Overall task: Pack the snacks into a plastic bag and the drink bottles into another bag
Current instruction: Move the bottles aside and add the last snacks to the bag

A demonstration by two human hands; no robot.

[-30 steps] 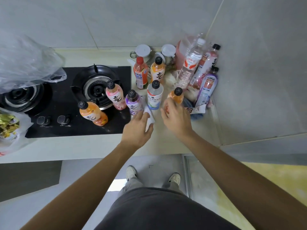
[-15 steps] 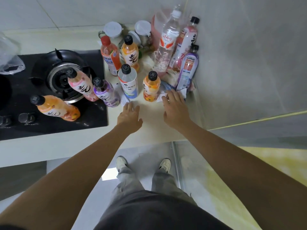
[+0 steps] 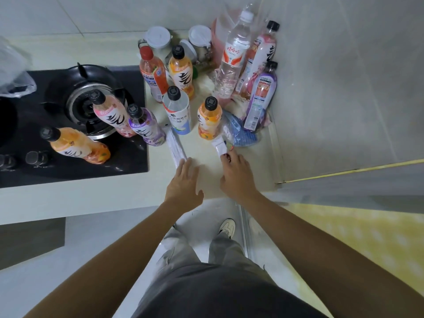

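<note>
The right hand [image 3: 237, 174] pinches the near end of a small white snack packet [image 3: 219, 145] lying flat on the desk [image 3: 114, 198], touching the foot of an orange drink bottle [image 3: 209, 119]. The left hand [image 3: 183, 182] is flat and spread, fingertips at a long white wrapped packet [image 3: 176, 145], holding nothing. Best to draw each packet straight back toward the body, low and slow, so the standing bottles stay upright. Open room lies only along the near desk edge; the wall [image 3: 344, 88] closes the right, the gas stove [image 3: 75, 125] the left.

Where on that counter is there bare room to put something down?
Bare cream counter runs along the front edge, before the black gas hob. More lies behind the hob at the wall. The right corner is crowded with plastic drink bottles.
</note>
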